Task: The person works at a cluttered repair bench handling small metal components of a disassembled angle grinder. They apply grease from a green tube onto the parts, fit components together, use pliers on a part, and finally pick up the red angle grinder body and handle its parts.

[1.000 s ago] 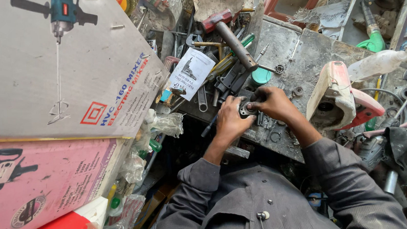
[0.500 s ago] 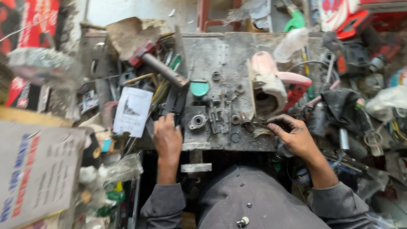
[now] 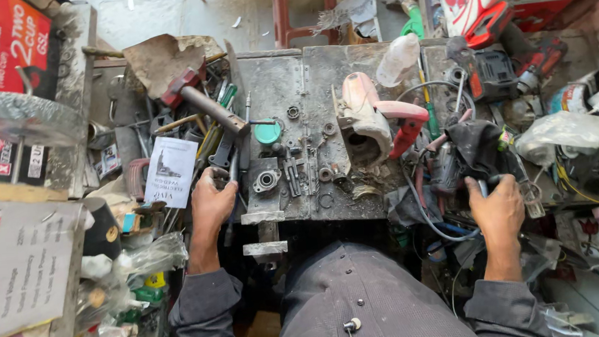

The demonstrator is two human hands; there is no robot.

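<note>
My left hand rests at the left edge of the grey metal work plate, its fingers curled around hand tools lying there, beside a round bearing housing. My right hand reaches into the pile at the right, gripping a dark tool part under a black rag. A pink power-tool casing lies on the plate between the hands. Small nuts and rings are scattered on the plate.
A hammer and a white paper tag lie at the left. Cardboard boxes stack along the left. A clear plastic bottle, red and black power tools, cables and plastic bags crowd the right. A red stool stands behind.
Both hands left the middle of the plate and parted. The left went to the tools at the left edge, the right moved far right into the pile. The view swung right.
</note>
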